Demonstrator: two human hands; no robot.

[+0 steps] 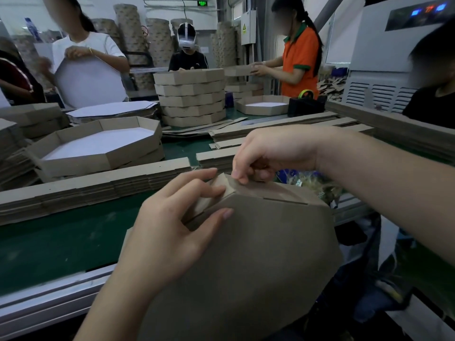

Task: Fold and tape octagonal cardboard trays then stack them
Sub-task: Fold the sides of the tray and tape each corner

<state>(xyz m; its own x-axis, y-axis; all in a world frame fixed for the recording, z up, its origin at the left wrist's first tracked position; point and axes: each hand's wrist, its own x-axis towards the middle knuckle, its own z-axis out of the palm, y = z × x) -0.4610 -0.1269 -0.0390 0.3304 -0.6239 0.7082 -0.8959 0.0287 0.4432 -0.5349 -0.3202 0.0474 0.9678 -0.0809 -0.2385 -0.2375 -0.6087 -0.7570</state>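
Observation:
A brown octagonal cardboard tray (258, 254) stands tilted toward me, its underside facing the camera, at the table's near edge. My left hand (170, 232) holds its upper left corner, fingers curled over a folded side flap and thumb on the brown underside. My right hand (268, 153) reaches over the top edge and pinches the corner flap between thumb and fingertips. A finished tray (81, 156) with a white inside lies at mid left. A stack of several finished trays (192, 99) stands at the back centre.
Flat folded cardboard strips (81, 190) lie across the green table (54, 244). More flat strips (270, 131) are piled at right. A black tape dispenser (306, 104) stands at back right beside another tray (263, 105). Several people work around the table. A grey machine (384, 57) is at right.

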